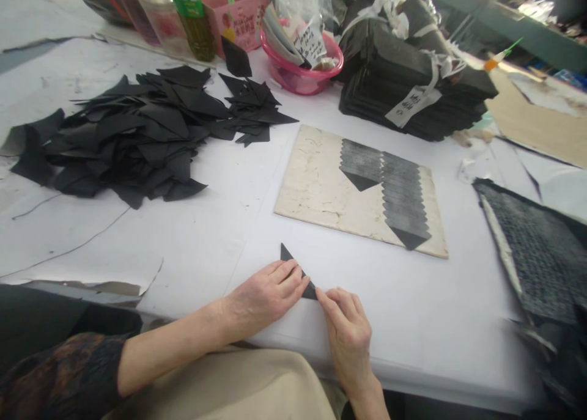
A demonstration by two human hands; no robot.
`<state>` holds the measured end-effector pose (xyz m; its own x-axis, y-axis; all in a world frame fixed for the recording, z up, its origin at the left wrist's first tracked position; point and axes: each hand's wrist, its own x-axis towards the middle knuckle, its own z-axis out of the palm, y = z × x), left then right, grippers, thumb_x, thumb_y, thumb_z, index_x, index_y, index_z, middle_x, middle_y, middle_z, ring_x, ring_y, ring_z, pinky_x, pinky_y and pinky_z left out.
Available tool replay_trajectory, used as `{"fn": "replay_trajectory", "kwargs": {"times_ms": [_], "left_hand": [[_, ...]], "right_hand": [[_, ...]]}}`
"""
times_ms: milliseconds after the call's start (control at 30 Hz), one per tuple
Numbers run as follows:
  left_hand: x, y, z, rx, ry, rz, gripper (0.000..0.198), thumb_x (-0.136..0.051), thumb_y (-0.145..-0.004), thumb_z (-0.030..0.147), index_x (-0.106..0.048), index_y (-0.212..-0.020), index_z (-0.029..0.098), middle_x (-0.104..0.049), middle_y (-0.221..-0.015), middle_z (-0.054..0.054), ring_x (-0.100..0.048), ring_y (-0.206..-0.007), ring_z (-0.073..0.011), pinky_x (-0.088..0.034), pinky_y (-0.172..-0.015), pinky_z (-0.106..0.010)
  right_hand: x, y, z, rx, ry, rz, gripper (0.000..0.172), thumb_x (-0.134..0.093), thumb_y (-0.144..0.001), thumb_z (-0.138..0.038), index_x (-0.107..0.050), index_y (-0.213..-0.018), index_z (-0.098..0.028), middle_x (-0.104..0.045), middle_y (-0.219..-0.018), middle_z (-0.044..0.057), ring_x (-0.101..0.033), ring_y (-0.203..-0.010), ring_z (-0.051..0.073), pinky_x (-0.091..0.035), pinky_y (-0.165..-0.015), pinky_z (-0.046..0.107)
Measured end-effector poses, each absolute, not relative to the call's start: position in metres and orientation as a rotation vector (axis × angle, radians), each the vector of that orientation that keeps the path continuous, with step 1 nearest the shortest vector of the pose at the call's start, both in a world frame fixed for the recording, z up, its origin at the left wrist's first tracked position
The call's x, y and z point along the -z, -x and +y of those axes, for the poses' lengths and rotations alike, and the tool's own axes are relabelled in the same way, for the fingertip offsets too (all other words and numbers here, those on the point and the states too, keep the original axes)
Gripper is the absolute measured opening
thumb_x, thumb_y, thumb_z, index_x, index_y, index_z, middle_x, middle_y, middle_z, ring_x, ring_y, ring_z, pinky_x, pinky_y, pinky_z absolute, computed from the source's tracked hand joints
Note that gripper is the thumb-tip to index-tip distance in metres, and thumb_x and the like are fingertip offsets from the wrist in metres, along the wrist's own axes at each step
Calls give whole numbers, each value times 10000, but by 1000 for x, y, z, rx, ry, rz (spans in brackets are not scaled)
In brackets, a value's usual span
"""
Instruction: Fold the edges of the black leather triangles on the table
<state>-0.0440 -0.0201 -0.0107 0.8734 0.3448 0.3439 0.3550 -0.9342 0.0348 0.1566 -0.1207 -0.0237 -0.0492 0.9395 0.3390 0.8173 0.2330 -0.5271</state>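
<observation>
A small black piece of folded material [310,291], roughly triangular, lies on the white table near its front edge. My left hand [270,290] bends its fingers over the middle of the piece and presses it against the table, so that part is hidden. With thumb and fingers drawn together, my right hand [349,325] grips the near right corner. Just beyond my hands lies a pale board [316,181] with two overlapping rows of black triangles [406,194] laid down it. Farther left is a big loose heap of black cut pieces [142,132].
At the back stand a green-labelled bottle [190,16], a pink box [238,16] and a pink basin [302,81] filled with odds and ends. Tied stacks of black pieces [403,77] sit behind the board. Dark textured material [541,249] lies at the right edge.
</observation>
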Motion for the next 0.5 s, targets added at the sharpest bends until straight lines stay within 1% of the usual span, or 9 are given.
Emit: {"fn": "replay_trajectory", "kwargs": {"times_ms": [100, 233, 367, 433, 500], "left_hand": [[11, 45, -20, 530, 3017, -561, 293, -494, -934, 87, -573, -1216, 91, -615, -1154, -151, -567, -1141, -286, -509, -916, -409], [14, 45, -22, 490, 3025, -561, 320, -463, -935, 98, -570, -1237, 110, -602, -1182, -144, -546, -1156, -294, -477, -955, -421], [29, 51, -25, 508, 2996, -545, 404, -361, -919, 58, -559, -1264, 129, -587, -1228, -132, -550, -1143, -305, -425, -983, -447], [43, 55, -21, 567, 2977, -485, 478, -324, -888, 32, -542, -1293, 159, -581, -1256, -117, -553, -1148, -294, -408, -981, -430], [55, 56, -11, 650, 3013, -377, 515, -352, -896, 105, -462, -1386, 218, -582, -1273, -82, -561, -1142, -272, -413, -967, -385]], "right_hand": [[25, -154, -121, -244, 1614, -1890, 358, -537, -927, -44, -622, -1216, -237, -598, -955, 60, -533, -909, 184, -491, -869, 365], [25, -151, -121, -238, 1656, -1874, 354, -501, -948, -65, -615, -1225, -253, -590, -942, 63, -522, -884, 184, -496, -804, 343], [22, -148, -123, -222, 1750, -1837, 267, -518, -957, -128, -637, -1170, -238, -601, -892, 51, -520, -859, 180, -485, -760, 321], [22, -146, -125, -219, 1787, -1853, 237, -523, -960, -156, -640, -1150, -236, -618, -910, 47, -526, -872, 181, -478, -760, 313], [26, -144, -126, -196, 1801, -1858, 224, -522, -960, -175, -643, -1134, -245, -636, -923, 39, -536, -870, 180, -477, -775, 313]]}}
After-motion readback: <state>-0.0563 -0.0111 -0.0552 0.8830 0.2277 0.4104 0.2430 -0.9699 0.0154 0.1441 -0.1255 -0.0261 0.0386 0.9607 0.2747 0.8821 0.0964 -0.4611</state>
